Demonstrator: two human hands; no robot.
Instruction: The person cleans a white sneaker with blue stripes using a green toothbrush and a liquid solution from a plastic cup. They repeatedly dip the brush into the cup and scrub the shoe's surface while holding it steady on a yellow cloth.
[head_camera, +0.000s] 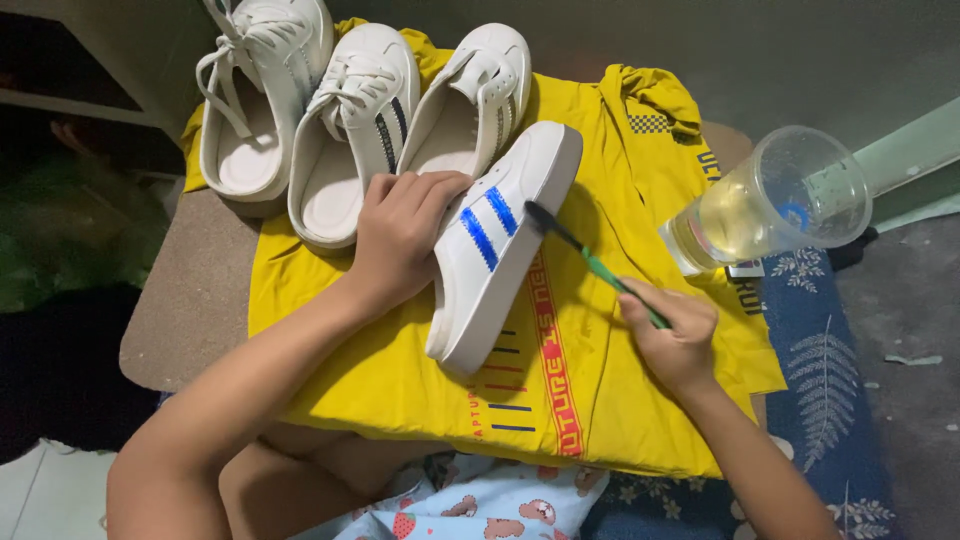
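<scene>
My left hand (400, 235) grips a white slip-on sneaker with blue stripes (500, 245), which lies tilted on its side on a yellow shirt (590, 390). My right hand (672, 335) holds a green-handled toothbrush (590, 262); its dark head rests against the sneaker's side near the toe.
Three more white sneakers (355, 130) lie in a row behind, at the top of the yellow shirt. A clear plastic cup with yellowish liquid (770, 200) stands at the right. The shirt covers a brown board (190, 300). A blue patterned cloth (830, 360) lies at the right.
</scene>
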